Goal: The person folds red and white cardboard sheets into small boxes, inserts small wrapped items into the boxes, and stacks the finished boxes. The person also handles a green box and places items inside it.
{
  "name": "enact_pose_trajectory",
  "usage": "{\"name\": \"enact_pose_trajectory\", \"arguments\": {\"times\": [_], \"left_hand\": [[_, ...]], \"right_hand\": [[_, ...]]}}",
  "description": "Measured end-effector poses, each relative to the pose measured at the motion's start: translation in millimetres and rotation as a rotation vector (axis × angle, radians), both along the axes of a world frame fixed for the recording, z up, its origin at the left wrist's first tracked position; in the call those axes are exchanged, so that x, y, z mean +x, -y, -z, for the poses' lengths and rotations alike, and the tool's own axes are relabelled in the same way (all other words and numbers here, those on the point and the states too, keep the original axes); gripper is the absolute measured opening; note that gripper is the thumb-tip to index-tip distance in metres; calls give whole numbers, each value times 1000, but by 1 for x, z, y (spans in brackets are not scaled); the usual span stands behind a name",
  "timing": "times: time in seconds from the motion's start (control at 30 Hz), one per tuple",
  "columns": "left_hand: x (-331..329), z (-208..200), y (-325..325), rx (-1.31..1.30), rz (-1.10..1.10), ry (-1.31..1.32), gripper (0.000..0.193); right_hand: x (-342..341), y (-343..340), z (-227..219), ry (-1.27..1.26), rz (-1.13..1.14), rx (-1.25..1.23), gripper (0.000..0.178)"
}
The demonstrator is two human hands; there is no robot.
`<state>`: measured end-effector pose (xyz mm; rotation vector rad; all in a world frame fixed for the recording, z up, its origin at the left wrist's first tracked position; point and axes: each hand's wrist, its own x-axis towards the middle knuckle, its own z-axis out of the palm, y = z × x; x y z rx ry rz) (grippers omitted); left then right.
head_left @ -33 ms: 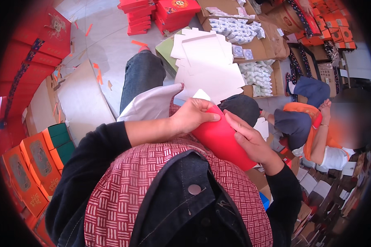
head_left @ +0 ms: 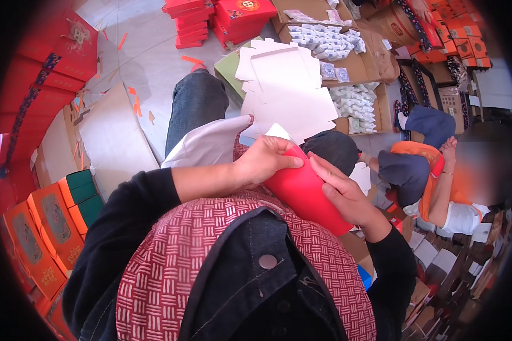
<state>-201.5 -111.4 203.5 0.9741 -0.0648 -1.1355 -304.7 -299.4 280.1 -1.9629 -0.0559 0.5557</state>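
Observation:
A red card piece (head_left: pixel 304 190), smooth on its outer face with a white corner showing at its far end, is held over my lap between both hands. My left hand (head_left: pixel 263 163) pinches its far left edge, thumb on the red face. The right hand (head_left: pixel 347 190) grips its right side, fingers along the edge and thumb pressed on the face. What the fingers cover beneath the card is hidden. Just beyond my hands lie flat white cardboard blanks (head_left: pixel 290 102) with notched edges, stacked partly over a green box (head_left: pixel 231 74).
Cartons of small white packets (head_left: pixel 324 41) stand beyond the blanks. Red boxes (head_left: pixel 189 23) are piled at the far side, more red boxes (head_left: pixel 68 51) at left. Orange boxes (head_left: pixel 54 219) sit by my left elbow. At right a person (head_left: pixel 438 170) sits close, holding something red.

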Motion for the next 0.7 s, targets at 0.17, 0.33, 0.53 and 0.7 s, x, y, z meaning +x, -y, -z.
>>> {"name": "enact_pose_trajectory", "arguments": {"times": [0.17, 0.33, 0.53, 0.7], "left_hand": [[-2, 2, 1, 2, -4, 26, 8], [-3, 5, -1, 16, 12, 58, 10], [3, 4, 4, 83, 38, 96, 11], [64, -25, 42, 103, 130, 368, 11]], "right_hand": [[1, 2, -1, -49, 29, 112, 43], [1, -2, 2, -28, 28, 44, 43], [-2, 3, -5, 81, -74, -204, 63], [-29, 35, -38, -120, 229, 159, 83]]}}
